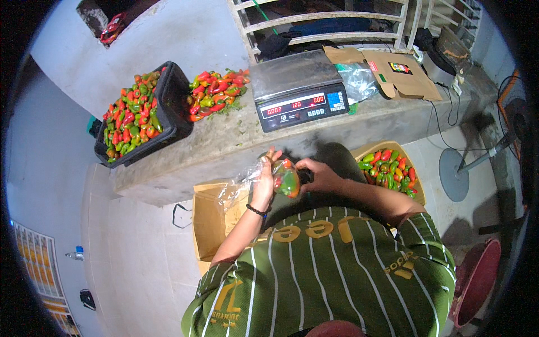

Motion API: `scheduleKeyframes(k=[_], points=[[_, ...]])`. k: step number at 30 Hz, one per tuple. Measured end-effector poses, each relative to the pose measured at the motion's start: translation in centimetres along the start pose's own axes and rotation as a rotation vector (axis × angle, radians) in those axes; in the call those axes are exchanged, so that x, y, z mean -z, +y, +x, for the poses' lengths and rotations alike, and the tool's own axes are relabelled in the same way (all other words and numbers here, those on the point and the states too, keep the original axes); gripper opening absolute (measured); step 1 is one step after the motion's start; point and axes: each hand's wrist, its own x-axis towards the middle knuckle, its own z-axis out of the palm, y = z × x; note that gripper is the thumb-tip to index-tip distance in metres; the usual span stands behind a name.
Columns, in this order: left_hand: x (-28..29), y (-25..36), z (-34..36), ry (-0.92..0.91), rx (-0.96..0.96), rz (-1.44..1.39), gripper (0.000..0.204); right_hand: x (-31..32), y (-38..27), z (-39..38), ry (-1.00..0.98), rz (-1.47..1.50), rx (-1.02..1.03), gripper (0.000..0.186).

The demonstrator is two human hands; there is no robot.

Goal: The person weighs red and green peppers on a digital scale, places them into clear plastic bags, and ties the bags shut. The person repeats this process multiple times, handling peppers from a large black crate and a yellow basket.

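My left hand [264, 180] grips a clear plastic bag [236, 185] with red and green peppers [289, 181] bunched at its right end, held low in front of the concrete counter [146, 174]. My right hand [320, 177] has curled fingers against the right side of that bag, its fingertips partly hidden. An open cardboard box [208, 224] lies below my left arm. By my right arm, another box [420, 191] holds several peppers [387, 168]. A digital scale [292, 73] sits on the counter above my hands.
Counter: black crate [177, 90] of peppers, loose pepper pile [213, 92], flattened cardboard [404, 84], plastic bags [356, 84], cords. Right floor: pedestal stand [453, 174], maroon tub [474, 281]. Behind: white railing [320, 31]. Left: white wall [56, 123], grated panel [33, 264].
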Motion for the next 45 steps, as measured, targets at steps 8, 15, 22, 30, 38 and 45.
scheduleKeyframes(k=[8,15,22,30,38,45], points=[[-1.7,1.8,-1.1,-0.247,-0.443,0.811,0.046,-2.8,3.9,1.5,-0.208,0.919,-0.572,0.043],[0.6,4.2,0.9,-0.443,-0.317,0.835,0.040,-1.4,1.0,2.4,-0.218,1.025,-0.418,0.040],[0.6,5.9,1.2,-0.760,-0.021,1.010,0.036,-0.7,-0.2,4.5,-0.291,0.861,-0.416,0.029],[1.4,4.6,1.4,-0.829,0.179,0.999,0.040,10.4,1.2,3.9,-0.183,1.591,-0.190,0.014],[2.8,-2.2,5.6,-1.088,0.131,1.152,0.050,3.7,-7.8,2.9,0.120,0.088,0.539,0.033],[1.8,-0.9,4.5,-1.184,-0.024,1.315,0.043,2.1,-5.7,6.0,-0.334,-0.423,0.320,0.071]])
